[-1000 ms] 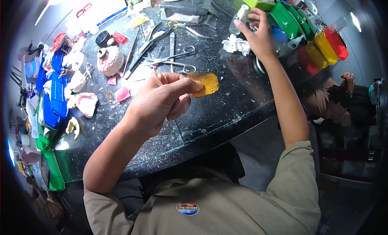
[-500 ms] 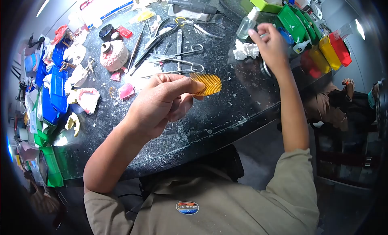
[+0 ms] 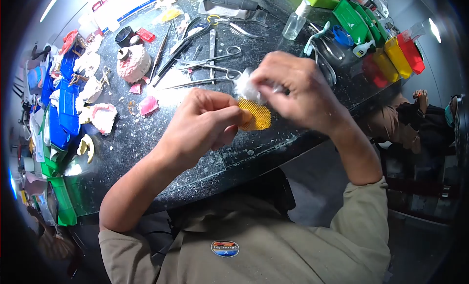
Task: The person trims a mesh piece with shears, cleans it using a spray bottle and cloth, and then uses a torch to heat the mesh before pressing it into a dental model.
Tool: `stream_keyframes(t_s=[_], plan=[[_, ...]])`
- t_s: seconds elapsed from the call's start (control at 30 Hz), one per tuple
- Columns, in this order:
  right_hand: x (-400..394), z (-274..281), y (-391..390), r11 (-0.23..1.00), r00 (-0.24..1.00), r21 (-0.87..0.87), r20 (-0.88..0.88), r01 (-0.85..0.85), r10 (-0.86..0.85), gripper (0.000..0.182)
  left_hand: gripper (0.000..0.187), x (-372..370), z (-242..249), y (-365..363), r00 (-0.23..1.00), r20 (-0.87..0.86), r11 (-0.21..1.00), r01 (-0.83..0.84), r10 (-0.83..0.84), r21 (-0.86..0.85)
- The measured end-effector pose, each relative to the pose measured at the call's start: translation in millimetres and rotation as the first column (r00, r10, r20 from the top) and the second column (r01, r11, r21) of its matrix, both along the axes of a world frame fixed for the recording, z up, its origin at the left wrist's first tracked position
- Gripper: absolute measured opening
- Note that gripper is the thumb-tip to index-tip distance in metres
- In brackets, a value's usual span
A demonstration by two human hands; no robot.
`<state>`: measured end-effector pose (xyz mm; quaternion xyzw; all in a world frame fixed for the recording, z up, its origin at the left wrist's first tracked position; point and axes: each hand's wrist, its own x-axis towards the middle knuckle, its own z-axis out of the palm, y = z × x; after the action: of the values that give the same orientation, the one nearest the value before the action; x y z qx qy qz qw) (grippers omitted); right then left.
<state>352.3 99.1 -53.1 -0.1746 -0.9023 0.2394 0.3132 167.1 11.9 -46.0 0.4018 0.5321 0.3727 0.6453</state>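
Note:
My left hand [image 3: 198, 120] pinches a small rounded piece of gold-coloured mesh [image 3: 259, 117] by its left end, between thumb and fingers, over the front of the table. Closed round a crumpled white tissue wad [image 3: 247, 88], my right hand [image 3: 300, 91] is at the mesh's upper edge, where the wad overlaps it in this view. Part of the wad is hidden behind the fingers. Just beyond my hands lie scissor-handled clamps [image 3: 234, 51] and other metal hand tools.
A pink-and-white plaster piece [image 3: 133, 64] and pink scraps [image 3: 148, 105] lie to the left. Dental casts [image 3: 103, 119] and blue bins [image 3: 68, 105] line the left edge. At the back right stand a clear pump bottle [image 3: 296, 22], a toothbrush [image 3: 317, 38] and green bins [image 3: 354, 22]. Another person [image 3: 405, 118] sits at right.
My right hand has come from near the pump bottle to the mesh, bringing the tissue wad off the table. My left hand still pinches the mesh, which has moved slightly toward me.

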Motion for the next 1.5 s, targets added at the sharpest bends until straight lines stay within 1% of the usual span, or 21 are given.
stream_keyframes(t_s=[0.1,0.13,0.2,0.27,0.3,0.33,0.43,0.47,0.53,0.63,0.67,0.73,0.83,0.97,1.0,1.07,1.13,1.17,1.2,1.43,1.5], plan=[[18,3,7,0.971,0.972,0.041,-0.010,0.234,-0.234,0.009,0.021,-11,1,-3,0.996,-0.022,0.996,-0.082,0.083,0.036],[23,9,13,0.982,0.982,0.086,-0.103,0.167,-0.158,0.010,0.021,-10,-2,-4,0.997,-0.007,0.996,-0.082,0.082,0.032],[19,5,11,0.990,0.940,-0.094,-0.314,0.106,-0.131,0.012,0.022,-8,-4,-2,0.998,0.009,0.997,-0.067,0.067,0.035],[15,7,1,0.983,0.942,-0.178,-0.323,0.037,-0.094,0.012,0.021,-6,-2,-3,1.000,-0.009,0.998,-0.028,0.029,0.060],[11,9,-10,0.932,0.940,-0.362,-0.319,-0.006,-0.117,0.012,0.020,-5,-1,-3,1.000,-0.025,0.997,-0.017,0.019,0.076],[2,6,-13,0.954,0.920,-0.298,-0.380,-0.017,-0.102,0.013,0.020,-3,-1,-4,0.999,-0.037,0.995,-0.010,0.014,0.094],[-7,6,-18,0.998,0.978,0.001,-0.200,-0.066,0.065,0.022,0.022,2,-7,-7,0.999,0.016,0.975,-0.037,0.035,0.221],[-8,0,-18,0.987,0.984,-0.138,-0.172,-0.078,0.054,0.013,0.022,3,-8,-10,1.000,-0.009,0.971,-0.011,0.013,0.240],[-1,1,-17,0.987,0.998,-0.149,-0.025,-0.056,0.053,0.012,0.023,3,-11,-13,0.997,-0.063,0.961,0.049,-0.033,0.273],[4,2,-15,0.992,0.988,0.002,-0.095,0.125,-0.124,0.009,0.024,5,-7,-11,0.992,-0.124,0.956,0.023,0.014,0.292],[11,9,-12,0.931,0.941,-0.181,-0.066,0.316,-0.332,0.010,0.025,5,-6,-11,0.992,-0.118,0.955,0.003,0.034,0.295],[29,13,0,0.888,0.891,-0.344,-0.226,0.306,-0.394,0.013,0.026,-1,-7,-11,0.983,-0.173,0.939,0.000,0.064,0.345],[21,11,-9,0.932,0.919,-0.347,-0.327,0.102,-0.223,0.016,0.024,3,-10,-11,0.980,-0.187,0.940,0.006,0.062,0.342],[3,1,-19,0.975,0.991,-0.212,-0.126,-0.071,0.045,0.018,0.022,15,-11,-11,0.993,-0.113,0.915,0.068,-0.024,0.397],[9,0,-14,0.990,0.998,-0.139,-0.047,0.038,-0.045,0.014,0.021,13,-7,-14,0.987,-0.156,0.918,0.038,0.027,0.395],[25,1,4,0.938,0.928,-0.215,-0.201,0.271,-0.314,0.009,0.021,4,1,-17,0.962,-0.239,0.916,-0.025,0.131,0.401],[44,8,13,0.908,0.872,-0.310,-0.311,0.283,-0.378,0.010,0.019,-10,0,-20,0.966,-0.216,0.928,-0.053,0.141,0.370],[45,7,11,0.945,0.894,-0.288,-0.367,0.152,-0.256,0.014,0.019,-8,-2,-19,0.968,-0.181,0.927,-0.101,0.176,0.361],[42,5,5,0.935,0.904,-0.315,-0.333,0.161,-0.268,0.014,0.019,-4,-3,-17,0.967,-0.150,0.924,-0.140,0.205,0.355],[31,0,-2,0.902,0.856,-0.311,-0.330,0.300,-0.399,0.018,0.021,9,-9,-14,0.960,-0.103,0.889,-0.196,0.259,0.414],[36,-9,9,0.894,0.879,-0.227,-0.203,0.385,-0.431,0.020,0.020,11,-11,-14,0.959,-0.036,0.871,-0.238,0.280,0.429]])
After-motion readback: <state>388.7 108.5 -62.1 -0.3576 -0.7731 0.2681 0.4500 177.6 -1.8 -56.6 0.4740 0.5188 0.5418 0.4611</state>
